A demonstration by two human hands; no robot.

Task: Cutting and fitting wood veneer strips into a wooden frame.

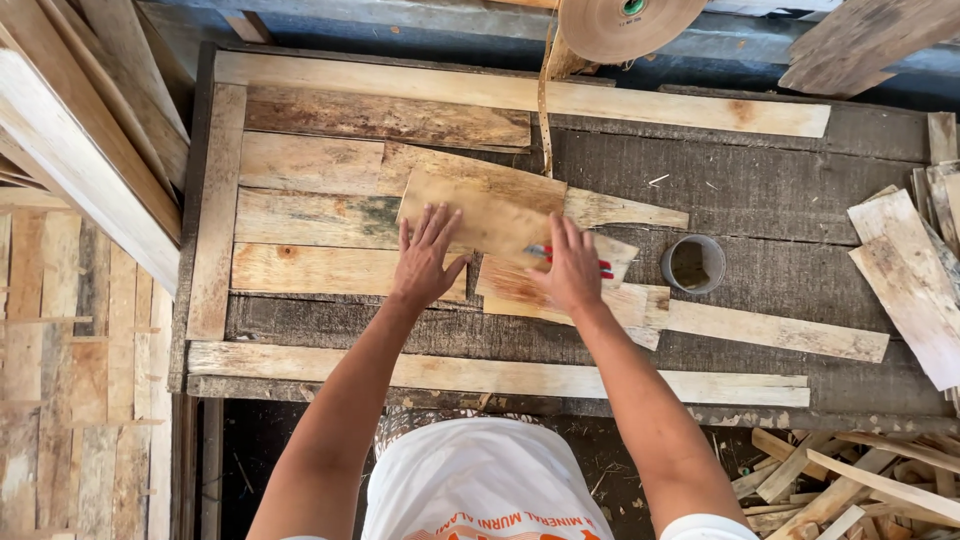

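Nearest the person, a long pale strip ran along the front edge of the dark workbench, w/ a bare band of bench top between it and the hands.

Left hand lay flat, fingers spread, palm pressed on the veneer sheet and the board under it. Right hand lay over the sheet's right corner, fingers loosely together; a red-and-blue tool showed from beneath it, and whether the hand gripped it could not be told.

The veneer sheet sat tilted, approx. mid-bench, its left part overlapping a row of flat boards butted edge to edge inside a frame of strips. A narrow offcut extended right from under the right hand.

Just right of that hand, a round tin stood upright w/ open bench surface beyond it. Scrap pieces were stacked at the far right edge.

At the far edge, a long strip closed the frame; a brown tape roll hung above, its tail dangling down.
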